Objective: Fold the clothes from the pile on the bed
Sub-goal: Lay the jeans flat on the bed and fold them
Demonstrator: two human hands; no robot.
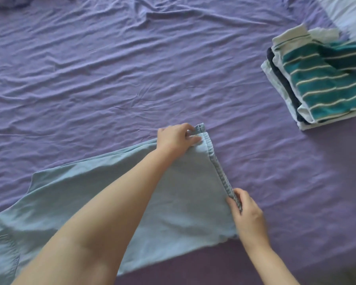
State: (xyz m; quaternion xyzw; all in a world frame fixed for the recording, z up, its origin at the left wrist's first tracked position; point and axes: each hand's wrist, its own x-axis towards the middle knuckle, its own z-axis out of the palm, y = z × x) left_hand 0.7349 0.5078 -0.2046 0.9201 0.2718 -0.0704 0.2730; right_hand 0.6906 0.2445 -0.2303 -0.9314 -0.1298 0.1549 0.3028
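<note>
One light blue garment (pixel 173 202) spread flat near the bed's near edge, one ribbed waistband (pixel 218 165) along its right side. One stack of folded clothes (pixel 317 85) at the right edge of the bed, well apart from the garment: a teal polo with thin white stripes on top, at least one dark navy and some white pieces beneath. One bundle of dark cloth (pixel 6 2) at the far left corner, mostly cut off.

Two bare forearms reaching out. Left hand (pixel 177 138) crossed over the garment to the far end of the waistband, fingers curled and pinching the hem corner. Right hand (pixel 247 212) at the near end of the waistband, thumb and fingers closed on its edge.

Garment smooth, soft, roughly trapezoid, a stitched pocket outline at lower left. Purple bedsheet (pixel 111 68) rumpled with many shallow creases. White pillow corner (pixel 349 11) at far right.
</note>
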